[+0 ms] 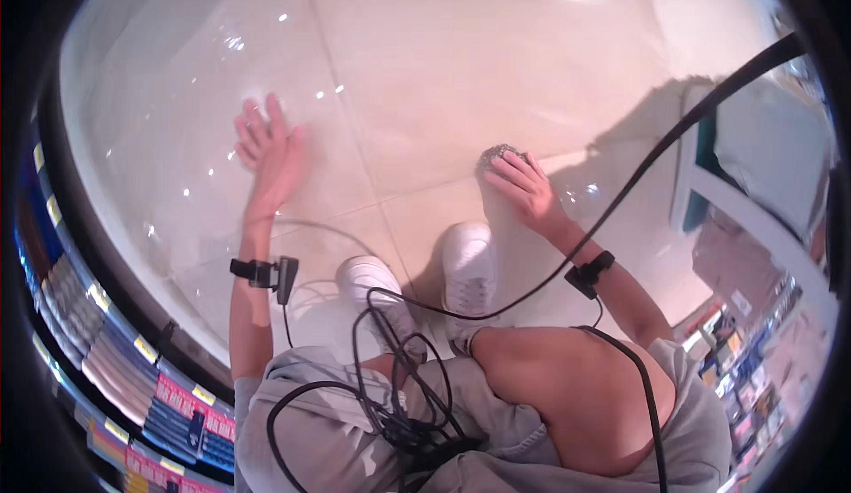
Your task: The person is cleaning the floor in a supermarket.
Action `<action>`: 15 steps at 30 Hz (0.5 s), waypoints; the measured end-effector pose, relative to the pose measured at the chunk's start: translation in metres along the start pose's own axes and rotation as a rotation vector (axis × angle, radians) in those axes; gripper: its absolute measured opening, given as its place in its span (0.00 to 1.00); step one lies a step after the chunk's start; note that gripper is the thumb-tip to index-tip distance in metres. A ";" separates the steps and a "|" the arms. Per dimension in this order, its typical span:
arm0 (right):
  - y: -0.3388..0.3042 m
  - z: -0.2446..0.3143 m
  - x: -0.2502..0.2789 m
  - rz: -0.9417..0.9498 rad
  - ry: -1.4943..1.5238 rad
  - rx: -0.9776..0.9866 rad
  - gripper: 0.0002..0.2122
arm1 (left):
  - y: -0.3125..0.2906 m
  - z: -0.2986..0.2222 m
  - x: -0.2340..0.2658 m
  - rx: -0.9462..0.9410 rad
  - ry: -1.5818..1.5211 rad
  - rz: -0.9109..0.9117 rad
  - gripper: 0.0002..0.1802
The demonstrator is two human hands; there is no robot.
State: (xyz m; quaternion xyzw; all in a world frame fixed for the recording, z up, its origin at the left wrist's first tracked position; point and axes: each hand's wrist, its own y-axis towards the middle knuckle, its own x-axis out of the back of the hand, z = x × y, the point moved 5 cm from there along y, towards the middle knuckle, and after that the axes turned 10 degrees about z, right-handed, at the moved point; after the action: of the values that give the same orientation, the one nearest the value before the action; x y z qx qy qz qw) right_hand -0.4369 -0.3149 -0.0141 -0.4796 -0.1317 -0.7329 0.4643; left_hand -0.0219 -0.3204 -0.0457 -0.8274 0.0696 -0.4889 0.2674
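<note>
I look down at a glossy cream tiled floor [425, 67] while I crouch over my white shoes [468, 267]. My left hand [268, 152] rests flat on the tile with fingers spread, holding nothing. My right hand [523, 187] presses down on a small dark scrubbing pad [498, 154] lying on the floor just ahead of my right shoe. Both wrists carry black strapped devices with black cables [399, 404] running back to my lap.
A curved shelf unit [106, 351] stacked with flat packaged goods runs along my left. On the right stands a white and green display fixture [753, 191], with more packed shelves [753, 378] below it. A thick black cable [709, 103] crosses the upper right.
</note>
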 end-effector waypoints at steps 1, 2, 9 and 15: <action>-0.017 -0.001 -0.006 -0.080 0.010 -0.051 0.22 | -0.001 0.012 -0.002 0.058 0.076 -0.009 0.39; -0.031 0.000 -0.016 -0.084 0.009 -0.072 0.22 | -0.003 0.024 -0.003 0.117 0.153 -0.020 0.39; -0.115 -0.034 0.013 -0.273 0.019 -0.408 0.21 | -0.004 0.000 -0.002 0.039 0.038 -0.017 0.40; -0.019 -0.031 0.084 -0.658 0.027 -0.146 0.19 | -0.002 -0.003 -0.006 0.062 0.112 -0.004 0.41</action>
State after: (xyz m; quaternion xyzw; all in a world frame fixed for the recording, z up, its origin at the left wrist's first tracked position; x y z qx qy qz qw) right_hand -0.4794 -0.3718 0.0443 -0.4335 -0.2204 -0.8573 0.1689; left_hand -0.0275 -0.3174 -0.0479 -0.7902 0.0678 -0.5369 0.2876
